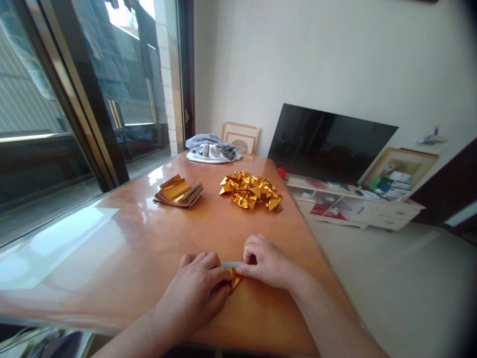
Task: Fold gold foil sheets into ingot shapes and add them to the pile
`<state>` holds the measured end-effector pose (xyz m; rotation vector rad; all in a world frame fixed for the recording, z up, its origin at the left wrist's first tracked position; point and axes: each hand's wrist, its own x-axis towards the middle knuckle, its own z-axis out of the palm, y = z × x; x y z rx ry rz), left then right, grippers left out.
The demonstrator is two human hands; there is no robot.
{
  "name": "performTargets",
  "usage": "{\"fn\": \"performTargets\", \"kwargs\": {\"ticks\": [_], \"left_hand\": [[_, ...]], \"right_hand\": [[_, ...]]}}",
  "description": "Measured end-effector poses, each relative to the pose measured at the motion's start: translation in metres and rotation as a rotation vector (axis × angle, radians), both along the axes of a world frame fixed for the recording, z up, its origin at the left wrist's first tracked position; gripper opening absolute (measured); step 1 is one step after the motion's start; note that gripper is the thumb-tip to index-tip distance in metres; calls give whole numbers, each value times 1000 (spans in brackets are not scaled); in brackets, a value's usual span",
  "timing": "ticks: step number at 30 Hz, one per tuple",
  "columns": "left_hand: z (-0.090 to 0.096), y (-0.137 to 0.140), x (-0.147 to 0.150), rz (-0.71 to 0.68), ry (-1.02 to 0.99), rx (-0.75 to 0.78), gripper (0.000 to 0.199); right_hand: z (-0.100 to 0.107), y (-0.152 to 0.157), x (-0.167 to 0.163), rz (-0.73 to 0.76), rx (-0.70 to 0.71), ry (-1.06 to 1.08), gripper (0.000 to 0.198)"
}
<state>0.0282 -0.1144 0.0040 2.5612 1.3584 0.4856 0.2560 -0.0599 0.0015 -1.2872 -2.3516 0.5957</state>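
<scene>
While both forearms come in over the near edge of the table [149, 258], the left hand [203, 283] presses low to the top, its fingers curled and closed on a folded foil piece [235, 279]. The right hand [266, 263] has thumb and bent forefinger pinched at the right end of the same piece. Piece sits between the hands, close to the near edge; gold face showing, pale strip along its far side.

Surface: orange-brown, glossy, with a broad pale glare patch toward the left edge. Below the near left corner, assorted items [48, 343], blurred.

Mid-table: a stack of foil sheets [178, 193], top sheet gold and curled, lies left of centre. Nearer the right edge, a heap of folded gold pieces [250, 190], well apart from the hands; count not possible, pieces overlap.

Far end: a grey-white cloth bundle [213, 149] at the far left corner; picture frames [241, 138] lean behind it.

Room: pale floor [376, 263] beyond the right edge. A white cabinet [359, 206] stands there, a dark television [331, 144] above it, a framed picture [380, 169] to its right. Dark-framed glass doors [82, 99] along the left edge; white wall [316, 54] behind all.
</scene>
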Motion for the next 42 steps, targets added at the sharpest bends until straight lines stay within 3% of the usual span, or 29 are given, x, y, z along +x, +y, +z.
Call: {"fn": "performTargets", "kwargs": {"ticks": [6,14,19,30,42], "left_hand": [[2,-1,-1,2,4,-7,25],[2,1,-1,-23,7,-28,21],[1,1,0,-23,5,-22,19],[2,1,-1,-32,4,-9,19],[3,2,-2,-46,-12,-47,20]], "right_hand": [[3,-2,-1,10,-4,1,25],[3,1,6,25,-32,50,23],[1,4,17,-83,-72,117,14],[1,-9,8,-106,32,-13,21],[6,-11,12,-77,-10,-25,22]]}}
